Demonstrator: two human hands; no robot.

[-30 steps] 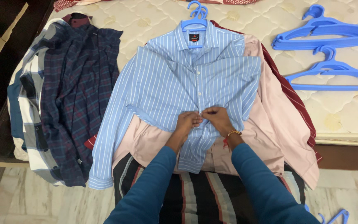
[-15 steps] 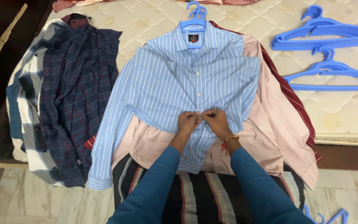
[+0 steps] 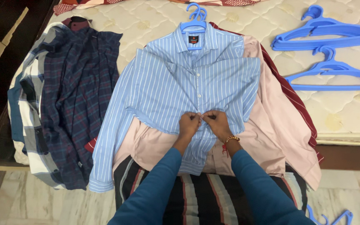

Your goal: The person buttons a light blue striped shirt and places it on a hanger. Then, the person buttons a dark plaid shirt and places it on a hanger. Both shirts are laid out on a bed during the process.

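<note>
- My left hand (image 3: 189,124) and right hand (image 3: 217,123) pinch the striped shirt (image 3: 167,91) placket between them.
- My fingertips hide the button.
- Pink shirt (image 3: 271,121) beneath, mostly covered.

Striped shirt (image 3: 167,91): thin woven cloth, matt, smooth w/ soft creases. Pink shirt (image 3: 271,121) under it: cloth, faint sheen. Plaid shirt (image 3: 80,91) at 9 o'clock: matt cloth, coarser look. Hangers (image 3: 326,37) at 2 o'clock: moulded plastic, semi-gloss. Mattress (image 3: 146,21): quilted cloth, matt. Floor (image 3: 34,204): polished stone, glossy.
</note>
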